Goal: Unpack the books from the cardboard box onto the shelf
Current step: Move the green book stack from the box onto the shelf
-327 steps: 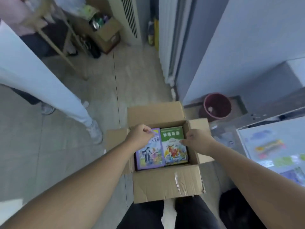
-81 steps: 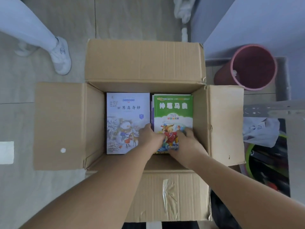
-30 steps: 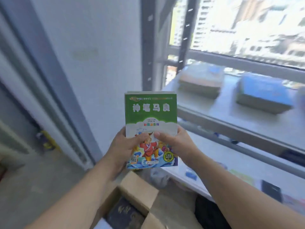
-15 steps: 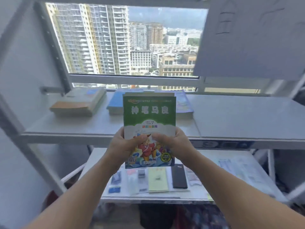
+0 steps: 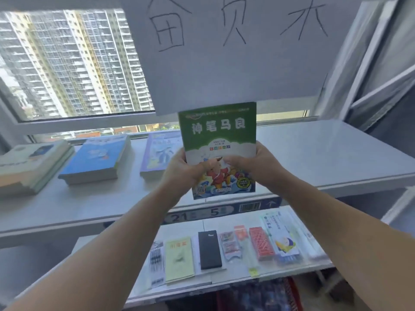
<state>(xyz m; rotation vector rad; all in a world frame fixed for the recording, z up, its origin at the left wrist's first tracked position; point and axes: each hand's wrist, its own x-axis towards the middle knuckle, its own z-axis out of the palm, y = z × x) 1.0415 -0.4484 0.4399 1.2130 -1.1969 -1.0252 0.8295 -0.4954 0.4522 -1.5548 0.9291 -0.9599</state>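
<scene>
I hold a green picture book [image 5: 219,140] upright in front of me, above the front edge of the grey shelf [image 5: 325,160]. My left hand [image 5: 182,169] grips its lower left side and my right hand [image 5: 251,164] its lower right, thumbs on the cover. It looks like the top of a small stack, though I cannot tell how many books. On the shelf lie three book piles: a pale one [image 5: 31,167] at far left, a blue one [image 5: 96,160], and a lilac one [image 5: 157,156] partly behind my left hand. The cardboard box is out of view.
A large white paper sheet [image 5: 235,52] with handwritten characters hangs just above the book. Behind the shelf is a window. The shelf's right half is bare. A lower shelf [image 5: 292,273] carries stationery, a black case [image 5: 210,249] and packets.
I have raised the book stack and moved closer to the shelf; my view has tilted up, so the hanging paper sheet now fills the top. My grip on the book is unchanged.
</scene>
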